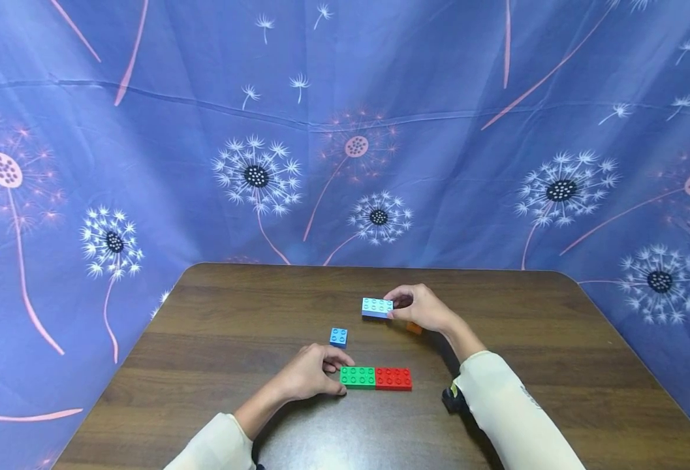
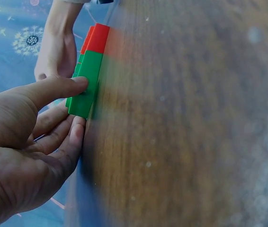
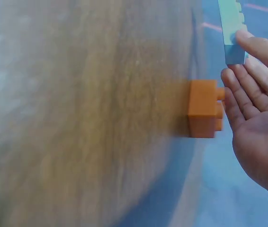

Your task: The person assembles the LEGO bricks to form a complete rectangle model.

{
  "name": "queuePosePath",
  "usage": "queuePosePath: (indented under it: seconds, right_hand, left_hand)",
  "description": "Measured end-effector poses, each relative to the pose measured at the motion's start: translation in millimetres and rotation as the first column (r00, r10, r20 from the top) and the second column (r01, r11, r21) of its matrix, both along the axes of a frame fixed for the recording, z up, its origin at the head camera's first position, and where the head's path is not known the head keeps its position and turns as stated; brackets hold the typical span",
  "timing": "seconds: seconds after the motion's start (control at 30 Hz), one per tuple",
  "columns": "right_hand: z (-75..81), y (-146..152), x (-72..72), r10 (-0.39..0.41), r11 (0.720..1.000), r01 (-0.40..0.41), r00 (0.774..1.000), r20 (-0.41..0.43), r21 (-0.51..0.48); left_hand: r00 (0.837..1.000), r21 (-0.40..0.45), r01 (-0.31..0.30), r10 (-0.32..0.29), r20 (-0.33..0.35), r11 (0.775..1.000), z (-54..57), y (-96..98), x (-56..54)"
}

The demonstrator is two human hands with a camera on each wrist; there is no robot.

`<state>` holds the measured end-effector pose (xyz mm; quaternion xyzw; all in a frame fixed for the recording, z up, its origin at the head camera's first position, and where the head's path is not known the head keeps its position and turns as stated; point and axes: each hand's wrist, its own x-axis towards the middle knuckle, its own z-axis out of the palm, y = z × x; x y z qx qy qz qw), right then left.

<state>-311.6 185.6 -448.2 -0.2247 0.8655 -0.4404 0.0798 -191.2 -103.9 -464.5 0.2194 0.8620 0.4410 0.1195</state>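
In the head view my left hand (image 1: 308, 373) pinches the left end of a green toy building brick (image 1: 358, 376), thumb at the near side and fingers at the far side. End to end with it sits a red brick (image 1: 393, 378) of the same size. Farther back, my right hand (image 1: 423, 308) grips the right end of a pale blue brick (image 1: 376, 307) between thumb and fingers. That brick looks raised off the table in the right wrist view. An orange brick (image 3: 202, 109) stands beside the right hand's fingers, mostly covered by the hand in the head view.
A small blue brick (image 1: 338, 337) with square top lies behind the green one, near the left fingers. Everything stands on a brown wooden table (image 1: 250, 294). Behind its far edge hangs a blue cloth (image 1: 468, 196) with dandelion prints.
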Motion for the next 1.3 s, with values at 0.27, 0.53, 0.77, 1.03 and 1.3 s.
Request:
queuePosePath:
  seconds: [0.27,0.53,0.77,1.03,1.3]
  right_hand:
    - [18.4,6,37.2,0.037,0.999,-0.037,0.999,-0.018,-0.003]
    - [23.9,7,73.7,0.081,0.997,-0.081,0.996,-0.048,-0.006]
    - [16.7,8,99.3,0.102,0.995,-0.103,0.994,-0.028,-0.013]
    - [8.2,5,111.6,0.134,0.991,-0.134,0.991,-0.015,-0.005]
    - [1.7,3,111.3,0.153,0.988,-0.153,0.988,-0.004,0.016]
  left_hand:
    - [1.0,-0.004,0.012,-0.012,-0.017,1.0,-1.2,1.5,-0.9]
    - [0.999,-0.02,0.015,-0.015,-0.031,1.0,-1.8,0.7,-3.0]
    - [1.0,-0.009,0.012,-0.012,-0.012,1.0,0.1,1.2,-0.3]
    - [1.0,-0.004,0.009,-0.009,-0.007,1.0,1.2,1.5,-0.6]
    - [1.0,-0.001,0.02,-0.02,-0.016,1.0,0.8,1.4,-0.8]
